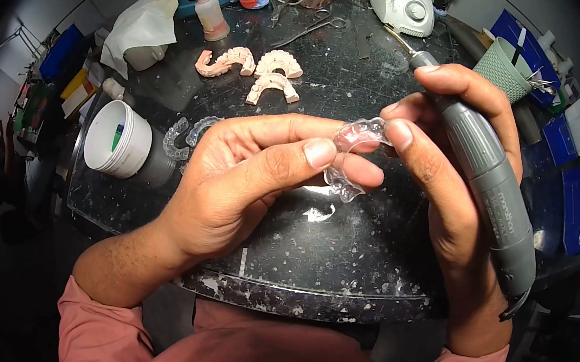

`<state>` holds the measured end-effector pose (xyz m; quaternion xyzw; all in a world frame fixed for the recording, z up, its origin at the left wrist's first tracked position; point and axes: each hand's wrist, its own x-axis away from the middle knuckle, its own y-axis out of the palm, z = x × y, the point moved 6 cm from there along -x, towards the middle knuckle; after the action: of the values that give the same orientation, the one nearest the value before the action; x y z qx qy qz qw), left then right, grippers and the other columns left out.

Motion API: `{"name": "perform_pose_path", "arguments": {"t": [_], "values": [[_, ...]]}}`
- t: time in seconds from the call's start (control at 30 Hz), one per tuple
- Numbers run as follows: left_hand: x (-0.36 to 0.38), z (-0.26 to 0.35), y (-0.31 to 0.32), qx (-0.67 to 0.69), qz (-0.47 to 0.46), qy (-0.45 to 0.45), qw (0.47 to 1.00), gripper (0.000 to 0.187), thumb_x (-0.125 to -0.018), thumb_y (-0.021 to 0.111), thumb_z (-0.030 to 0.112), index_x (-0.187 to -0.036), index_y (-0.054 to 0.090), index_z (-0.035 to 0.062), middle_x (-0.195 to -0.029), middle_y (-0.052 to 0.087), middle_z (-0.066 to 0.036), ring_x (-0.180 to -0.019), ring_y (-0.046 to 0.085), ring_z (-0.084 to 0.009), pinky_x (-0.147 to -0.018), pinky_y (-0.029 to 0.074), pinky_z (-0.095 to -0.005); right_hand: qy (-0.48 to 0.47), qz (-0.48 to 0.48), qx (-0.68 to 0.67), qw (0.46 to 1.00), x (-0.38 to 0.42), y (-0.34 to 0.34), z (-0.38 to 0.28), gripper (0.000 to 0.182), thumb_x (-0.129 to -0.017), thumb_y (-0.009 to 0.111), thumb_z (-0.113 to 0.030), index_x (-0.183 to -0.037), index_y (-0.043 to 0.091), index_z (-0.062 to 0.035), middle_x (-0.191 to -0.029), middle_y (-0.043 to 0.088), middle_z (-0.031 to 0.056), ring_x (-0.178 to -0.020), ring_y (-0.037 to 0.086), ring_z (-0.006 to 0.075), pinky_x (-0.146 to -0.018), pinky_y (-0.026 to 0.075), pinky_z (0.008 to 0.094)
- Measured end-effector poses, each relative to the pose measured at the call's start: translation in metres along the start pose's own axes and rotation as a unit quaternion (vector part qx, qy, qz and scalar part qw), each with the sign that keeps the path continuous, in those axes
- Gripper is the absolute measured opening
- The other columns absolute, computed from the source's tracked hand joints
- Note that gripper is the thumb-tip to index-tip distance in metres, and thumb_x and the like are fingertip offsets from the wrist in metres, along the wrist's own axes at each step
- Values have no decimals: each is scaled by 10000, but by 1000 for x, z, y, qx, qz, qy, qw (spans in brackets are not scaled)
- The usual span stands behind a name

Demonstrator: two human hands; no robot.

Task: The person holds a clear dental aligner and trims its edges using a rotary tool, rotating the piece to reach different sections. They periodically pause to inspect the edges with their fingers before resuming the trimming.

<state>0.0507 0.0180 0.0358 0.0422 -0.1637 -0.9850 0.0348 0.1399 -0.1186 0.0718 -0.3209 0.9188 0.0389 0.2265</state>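
Between the thumb and fingers of my left hand (242, 169) is a clear dental aligner (344, 175), held up over the bench. My right hand (452, 155) grips a grey dental handpiece (486, 166), its thin bur tip pointing up and to the left. The right thumb and a fingertip also pinch the aligner's right end. Beyond my left hand lie beige dental arch models (275, 89) and a pinkish one (226, 61). More clear aligners (179, 142) rest on the bench, partly hidden behind my left hand.
A white tub (119, 140) stands at the left on the dark, scuffed bench (338, 257). Farther back are a plastic bottle (212, 17), scissors (311, 30) and a white control unit (408, 8). A green basket of tools (502, 70) stands at the right.
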Motion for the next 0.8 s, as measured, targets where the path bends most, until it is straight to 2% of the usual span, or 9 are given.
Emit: {"name": "perform_pose_path", "arguments": {"t": [0.1, 0.17, 0.2, 0.23, 0.3, 0.37, 0.43, 0.67, 0.8], "values": [[0, -2, -1, 21, 6, -18, 1000, 434, -964, 489, 210, -1259, 523, -106, -1046, 678, -194, -1019, 651, -257, -956, 493, -375, -3, 3, 42, 999, 1, -5, -1, 382, -890, 626, -106, -1248, 536, -9, -1031, 634, 116, -964, 619, 178, -896, 477, 300], [0, -3, -2, 33, 11, -27, 999, 443, -963, 489, 213, -1276, 510, -100, -1073, 673, -190, -1042, 644, -257, -965, 491, -379, -167, 1, 243, 956, 3, -7, -20, 471, -920, 586, -287, -1281, 521, 8, -1163, 600, 145, -1028, 603, 205, -938, 464, 341], [-1, -3, -3, 46, 27, -25, 998, 446, -966, 488, 217, -1287, 503, -92, -1089, 670, -186, -1057, 639, -255, -966, 492, -388, -140, -2, 270, 953, 6, -6, -23, 578, -926, 529, -414, -1305, 505, 22, -1260, 557, 157, -1088, 584, 223, -972, 447, 366], [0, -2, -4, 59, 43, -22, 997, 449, -968, 488, 221, -1299, 496, -83, -1105, 667, -181, -1073, 633, -254, -967, 493, -398, -135, -13, 262, 955, 10, -2, -26, 520, -922, 569, -340, -1279, 494, 30, -1244, 561, 187, -1135, 578, 259, -983, 447, 379], [0, -1, -6, 63, 48, -13, 997, 448, -974, 490, 225, -1315, 487, -66, -1132, 660, -172, -1096, 622, -248, -982, 484, -411, -237, -31, 197, 951, 13, 2, -14, 433, -897, 621, -218, -1222, 480, 31, -1179, 569, 219, -1156, 579, 330, -1002, 446, 416], [0, -2, -8, 78, 58, 5, 995, 434, -978, 494, 219, -1315, 493, -54, -1150, 654, -163, -1109, 616, -242, -992, 479, -413, -283, -78, 189, 937, 11, 11, -13, 370, -845, 653, -72, -1149, 473, 37, -1028, 584, 203, -1115, 602, 399, -1031, 427, 494], [0, -4, -12, 82, 43, 5, 996, 421, -974, 507, 190, -1323, 491, -45, -1176, 641, -155, -1116, 612, -228, -997, 477, -406, -334, -104, 198, 916, 10, 12, -6, 375, -841, 661, -84, -1141, 473, 39, -1019, 586, 201, -1111, 605, 394, -1016, 435, 520], [0, -4, -10, 91, 48, -6, 995, 420, -969, 523, 148, -1345, 474, -33, -1237, 611, -132, -1144, 592, -196, -1013, 471, -388, -324, -127, 112, 931, 11, 11, -6, 386, -846, 676, -122, -1144, 477, 20, -1006, 550, 191, -1118, 584, 419, -1012, 417, 581], [1, -5, -9, 91, 53, -9, 994, 423, -964, 534, 137, -1347, 472, -32, -1250, 603, -133, -1147, 589, -192, -1020, 468, -387, -322, -130, 157, 924, 10, 13, -5, 382, -845, 673, -116, -1137, 466, 18, -1033, 541, 196, -1122, 574, 461, -1032, 384, 595]]}}
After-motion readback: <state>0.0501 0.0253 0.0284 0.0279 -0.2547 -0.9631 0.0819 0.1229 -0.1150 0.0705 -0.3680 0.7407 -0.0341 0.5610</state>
